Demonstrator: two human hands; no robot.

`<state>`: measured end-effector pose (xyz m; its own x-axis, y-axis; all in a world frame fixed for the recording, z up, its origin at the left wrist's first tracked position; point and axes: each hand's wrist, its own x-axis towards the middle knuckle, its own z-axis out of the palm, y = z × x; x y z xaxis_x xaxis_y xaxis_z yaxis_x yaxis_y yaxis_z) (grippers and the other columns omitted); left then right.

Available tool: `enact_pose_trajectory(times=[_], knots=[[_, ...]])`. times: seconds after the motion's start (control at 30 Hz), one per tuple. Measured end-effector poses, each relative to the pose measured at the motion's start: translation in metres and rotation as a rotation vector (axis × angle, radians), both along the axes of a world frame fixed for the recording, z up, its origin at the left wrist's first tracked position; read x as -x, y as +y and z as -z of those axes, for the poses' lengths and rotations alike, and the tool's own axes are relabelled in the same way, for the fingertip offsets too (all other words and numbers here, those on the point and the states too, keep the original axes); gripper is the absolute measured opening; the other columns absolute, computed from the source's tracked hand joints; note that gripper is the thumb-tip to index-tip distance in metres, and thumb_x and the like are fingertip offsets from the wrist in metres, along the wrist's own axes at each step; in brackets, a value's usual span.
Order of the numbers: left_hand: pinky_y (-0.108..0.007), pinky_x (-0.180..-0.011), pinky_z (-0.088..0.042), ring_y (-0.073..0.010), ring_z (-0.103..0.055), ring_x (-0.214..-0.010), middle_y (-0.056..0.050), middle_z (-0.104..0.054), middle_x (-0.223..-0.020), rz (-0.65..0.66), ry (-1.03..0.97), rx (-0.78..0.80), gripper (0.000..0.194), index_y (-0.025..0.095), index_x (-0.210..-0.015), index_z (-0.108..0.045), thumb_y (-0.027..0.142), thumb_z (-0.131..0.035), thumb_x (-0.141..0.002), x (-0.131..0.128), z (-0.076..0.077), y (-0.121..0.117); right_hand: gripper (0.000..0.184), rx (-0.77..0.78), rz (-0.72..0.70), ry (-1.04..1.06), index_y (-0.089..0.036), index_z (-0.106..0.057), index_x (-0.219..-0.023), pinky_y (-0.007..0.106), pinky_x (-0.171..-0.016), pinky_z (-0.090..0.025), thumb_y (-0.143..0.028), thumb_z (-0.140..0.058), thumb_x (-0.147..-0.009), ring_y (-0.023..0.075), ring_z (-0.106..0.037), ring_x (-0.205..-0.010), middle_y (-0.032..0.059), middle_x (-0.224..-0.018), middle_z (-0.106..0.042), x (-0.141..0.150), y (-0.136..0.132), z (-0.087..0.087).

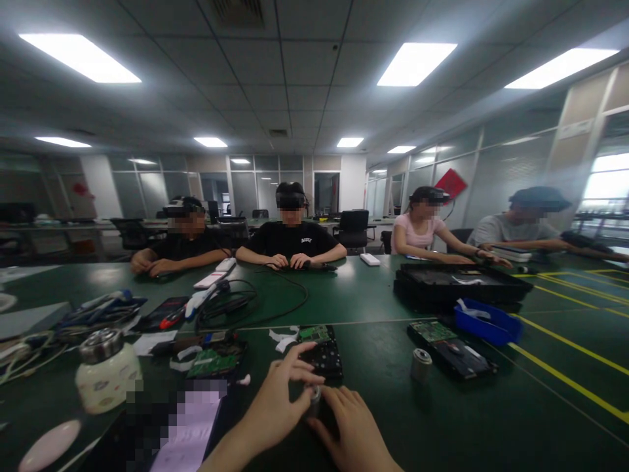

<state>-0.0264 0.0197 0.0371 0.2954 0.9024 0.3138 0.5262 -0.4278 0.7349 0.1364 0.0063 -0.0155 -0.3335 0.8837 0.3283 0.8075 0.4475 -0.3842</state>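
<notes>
A small silver metal cylinder (315, 395) stands on the green table, partly hidden between my two hands. My left hand (275, 396) reaches over it, thumb and middle finger closed at its top, index finger stretched out above. From the other side my right hand (358, 423) curls around the cylinder, its fingertips against it and its thumb low near the table. Just beyond my fingers lies a hard drive (324, 351) with a green circuit board. A second silver cylinder (421, 365) stands upright to the right, beside another hard drive (455, 351).
Left are a floral jar (109, 373), a circuit board (215, 362), a purple-lit screen (187, 429) and cables (230, 305). A blue tray (486, 322) and black case (462, 283) stand right. Several people wearing headsets sit across the table (363, 301).
</notes>
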Motion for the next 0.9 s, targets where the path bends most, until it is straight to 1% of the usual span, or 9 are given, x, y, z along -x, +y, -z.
enact_pose_trajectory(times=[0.07, 0.13, 0.23, 0.3, 0.4, 0.5, 0.67, 0.8, 0.9], knots=[[-0.036, -0.1, -0.03, -0.0191, -0.047, -0.114, -0.002, -0.063, -0.113, 0.038, -0.011, -0.001, 0.06, 0.028, -0.131, -0.037, 0.014, -0.051, -0.075, 0.001, -0.001, -0.003, 0.032, -0.005, -0.013, 0.016, -0.021, -0.056, -0.112, 0.037, -0.084, -0.041, -0.023, -0.059, -0.081, 0.0252, -0.056, -0.097, 0.0057, -0.108, -0.063, 0.0, 0.0, -0.001], [-0.037, -0.098, -0.031, -0.0213, -0.045, -0.114, -0.002, -0.059, -0.119, -0.007, 0.016, -0.026, 0.056, 0.03, -0.129, -0.041, 0.022, -0.056, -0.075, 0.002, -0.002, -0.003, 0.032, -0.008, -0.023, 0.029, -0.021, -0.055, -0.113, 0.036, -0.084, -0.041, -0.023, -0.058, -0.081, 0.0245, -0.056, -0.097, 0.0054, -0.109, -0.063, -0.001, 0.0, -0.001], [-0.038, -0.089, -0.036, -0.0236, -0.052, -0.1, -0.002, -0.063, -0.104, -0.089, 0.103, -0.057, 0.046, 0.029, -0.114, -0.055, 0.033, -0.066, -0.07, 0.002, -0.002, -0.001, 0.032, -0.004, -0.013, 0.025, -0.02, -0.056, -0.113, 0.038, -0.085, -0.04, -0.023, -0.058, -0.081, 0.025, -0.055, -0.097, 0.006, -0.109, -0.063, -0.001, 0.0, 0.0], [-0.037, -0.086, -0.036, -0.0231, -0.054, -0.093, 0.0, -0.067, -0.091, -0.113, 0.132, -0.046, 0.039, 0.028, -0.106, -0.059, 0.031, -0.068, -0.068, 0.001, -0.002, 0.001, 0.032, 0.001, -0.013, 0.019, -0.02, -0.056, -0.113, 0.038, -0.084, -0.04, -0.023, -0.058, -0.081, 0.0254, -0.055, -0.097, 0.0059, -0.11, -0.063, -0.001, 0.0, 0.001], [-0.037, -0.088, -0.034, -0.0231, -0.055, -0.095, 0.002, -0.07, -0.082, -0.122, 0.099, -0.031, 0.037, 0.028, -0.106, -0.058, 0.024, -0.064, -0.07, -0.001, -0.003, 0.002, 0.033, 0.002, -0.017, 0.027, -0.021, -0.055, -0.114, 0.037, -0.084, -0.04, -0.023, -0.058, -0.081, 0.0251, -0.055, -0.097, 0.0053, -0.11, -0.062, 0.0, -0.001, -0.001], [-0.035, -0.091, -0.032, -0.0212, -0.057, -0.098, 0.004, -0.072, -0.081, -0.081, 0.038, 0.007, 0.037, 0.027, -0.107, -0.055, 0.019, -0.061, -0.072, -0.003, -0.007, 0.0, 0.033, 0.002, -0.007, 0.028, -0.021, -0.055, -0.114, 0.037, -0.084, -0.04, -0.023, -0.059, -0.081, 0.0251, -0.055, -0.097, 0.0053, -0.109, -0.063, 0.0, -0.002, -0.002], [-0.026, -0.084, -0.039, -0.0139, -0.063, -0.082, 0.005, -0.071, -0.079, 0.026, -0.03, 0.064, 0.032, 0.025, -0.104, -0.05, 0.014, -0.055, -0.074, 0.014, -0.026, 0.004, 0.034, 0.014, -0.006, 0.026, -0.021, -0.055, -0.116, 0.038, -0.084, -0.04, -0.025, -0.058, -0.082, 0.025, -0.055, -0.096, 0.0052, -0.109, -0.063, 0.0, -0.002, -0.007], [-0.021, -0.069, -0.043, -0.013, -0.063, -0.073, 0.004, -0.068, -0.076, 0.089, 0.189, 0.179, 0.038, 0.023, -0.104, -0.048, 0.009, -0.053, -0.069, 0.043, -0.037, 0.01, 0.034, 0.029, -0.002, 0.016, -0.021, -0.055, -0.116, 0.039, -0.086, -0.04, -0.026, -0.058, -0.082, 0.0256, -0.055, -0.099, 0.0053, -0.111, -0.062, 0.0, -0.002, -0.008], [-0.018, -0.059, -0.041, -0.0129, -0.063, -0.068, 0.003, -0.066, -0.073, 0.085, 0.42, 0.272, 0.045, 0.021, -0.101, -0.049, 0.0, -0.048, -0.062, 0.055, -0.028, 0.013, 0.034, 0.037, 0.007, 0.007, -0.02, -0.056, -0.116, 0.041, -0.088, -0.039, -0.027, -0.057, -0.082, 0.0263, -0.055, -0.1, 0.006, -0.112, -0.063, 0.0, -0.003, -0.008]])
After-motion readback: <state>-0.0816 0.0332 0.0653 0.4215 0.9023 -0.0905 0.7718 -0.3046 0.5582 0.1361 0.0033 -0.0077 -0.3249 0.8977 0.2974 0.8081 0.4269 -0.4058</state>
